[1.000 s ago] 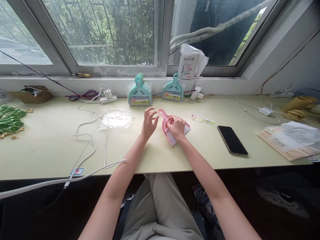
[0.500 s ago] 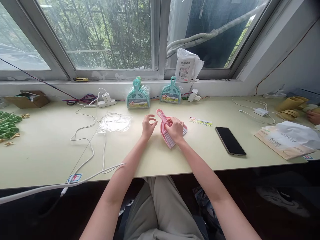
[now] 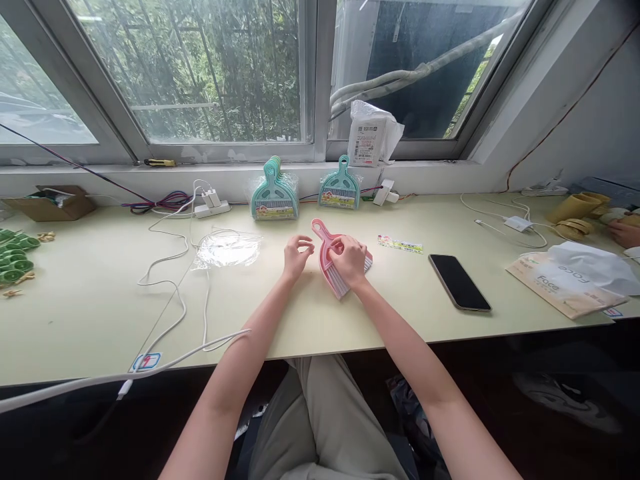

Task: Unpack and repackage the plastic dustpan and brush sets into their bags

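Note:
A pink dustpan (image 3: 321, 227) with a small brush (image 3: 337, 283) nested on it lies at an angle on the table in front of me. My right hand (image 3: 350, 259) is closed over the middle of this set, its fingers curled on the brush; it hides much of both pieces. Just left of the set, my left hand (image 3: 297, 255) is raised with curved fingers. Its thumb and fingertips come close together, with nothing visible between them. A printed label strip (image 3: 400, 244) lies flat to the right. On the left is a clear plastic bag (image 3: 227, 249).
Teal dustpan sets in clear wrap, one stack (image 3: 274, 193) and another (image 3: 341, 185), stand against the sill. A black phone (image 3: 460, 283) and a tissue pack (image 3: 550, 283) lie right. White cables (image 3: 183, 310) cross the left side. Another person's hand (image 3: 627, 230) shows far right.
My left thumb and fingertips have drawn closer together. My right hand stays on the pink set, which has hardly moved. The whole view has shifted slightly.

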{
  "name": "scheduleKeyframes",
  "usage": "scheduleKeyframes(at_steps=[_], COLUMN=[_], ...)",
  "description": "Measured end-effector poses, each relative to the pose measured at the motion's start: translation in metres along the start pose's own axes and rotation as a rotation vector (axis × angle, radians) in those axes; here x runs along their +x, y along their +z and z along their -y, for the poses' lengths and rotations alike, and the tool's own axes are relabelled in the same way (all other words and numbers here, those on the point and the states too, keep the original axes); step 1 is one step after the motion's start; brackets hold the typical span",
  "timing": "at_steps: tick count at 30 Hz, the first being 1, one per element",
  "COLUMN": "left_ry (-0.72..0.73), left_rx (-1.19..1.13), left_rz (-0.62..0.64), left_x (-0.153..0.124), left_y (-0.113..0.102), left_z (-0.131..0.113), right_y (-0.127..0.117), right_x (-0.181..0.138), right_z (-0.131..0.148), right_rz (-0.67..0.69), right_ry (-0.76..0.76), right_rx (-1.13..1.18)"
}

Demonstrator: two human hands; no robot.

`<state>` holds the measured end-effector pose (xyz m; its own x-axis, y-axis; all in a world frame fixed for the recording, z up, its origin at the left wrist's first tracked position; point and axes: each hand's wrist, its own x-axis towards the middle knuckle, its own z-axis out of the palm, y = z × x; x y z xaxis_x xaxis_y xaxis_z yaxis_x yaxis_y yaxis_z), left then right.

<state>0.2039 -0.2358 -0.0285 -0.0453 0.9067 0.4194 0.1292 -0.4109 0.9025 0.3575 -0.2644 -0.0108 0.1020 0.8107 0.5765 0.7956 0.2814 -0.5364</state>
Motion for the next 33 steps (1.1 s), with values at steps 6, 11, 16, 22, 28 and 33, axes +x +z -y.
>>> scheduleKeyframes(at_steps=[6, 11, 16, 22, 28, 33], left_ry=[-0.255, -0.290, -0.296, -0.345, -0.524, -0.400], left_rx=[-0.301, -0.375, -0.383, -0.446, -0.631, -0.665], left_rz=[0.034, 0.030, 0.029, 0.043, 0.007, 0.031], left_x=[0.002, 0.002, 0.001, 0.001, 0.003, 0.010], left_y=[-0.001, -0.002, -0.002, 0.003, 0.011, -0.005], left_z=[0.001, -0.001, -0.002, -0.002, -0.003, -0.013], right_y=[-0.001, -0.003, -0.005, -0.005, -0.010, -0.025], right_x=[0.002, 0.003, 0.005, 0.004, 0.001, -0.003], right_z=[-0.002, -0.004, -0.004, -0.003, 0.015, 0.030], right_rz=[-0.021, -0.026, -0.035, -0.035, -0.025, 0.157], right_ry=[0.025, 0.042, 0.052, 0.072, 0.101, 0.168], right_rx=[0.018, 0.022, 0.015, 0.058, 0.570, 1.060])
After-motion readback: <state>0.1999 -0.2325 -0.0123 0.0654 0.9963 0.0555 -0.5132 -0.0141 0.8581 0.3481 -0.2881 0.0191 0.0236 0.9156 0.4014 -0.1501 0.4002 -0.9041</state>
